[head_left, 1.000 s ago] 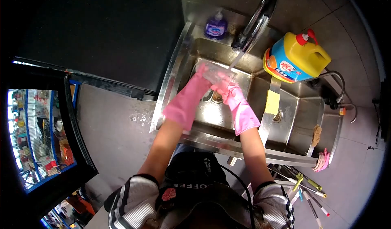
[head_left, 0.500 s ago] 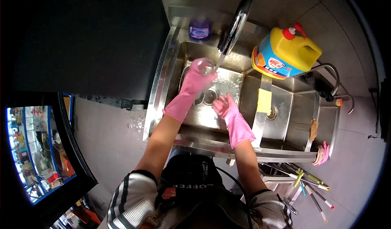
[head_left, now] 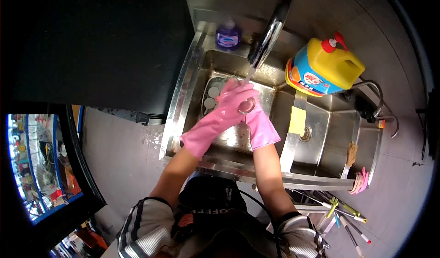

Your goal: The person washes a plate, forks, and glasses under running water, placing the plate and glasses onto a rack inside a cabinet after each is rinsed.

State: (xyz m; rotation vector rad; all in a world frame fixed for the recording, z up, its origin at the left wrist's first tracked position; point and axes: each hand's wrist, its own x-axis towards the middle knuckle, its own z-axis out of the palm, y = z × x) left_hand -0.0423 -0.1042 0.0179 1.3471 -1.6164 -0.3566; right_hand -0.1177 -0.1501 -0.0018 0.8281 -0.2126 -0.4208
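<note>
Both hands wear pink rubber gloves and meet over the left sink basin (head_left: 233, 138), under the black and chrome faucet (head_left: 270, 35). My left hand (head_left: 231, 103) has its fingers wrapped round a small clear glass (head_left: 246, 105), whose round rim faces up. Partly behind it, my right hand (head_left: 256, 116) is against the glass from the other side; most of its fingers are hidden. Water runs from the faucet onto the gloves. Left of the hands, a rack-like item with round pieces (head_left: 210, 103) lies in the basin.
A purple bottle (head_left: 228, 38) stands behind the basin. The large yellow and blue jug (head_left: 321, 70) is at the back right. A yellow cloth (head_left: 297, 121) lies on the divider beside the right basin (head_left: 316, 143). Another pink glove (head_left: 361, 181) hangs at the far right edge.
My right hand has moved up and left, from open and apart to meeting my left hand at the glass. My left hand has shifted slightly right and down. The view has shifted a little.
</note>
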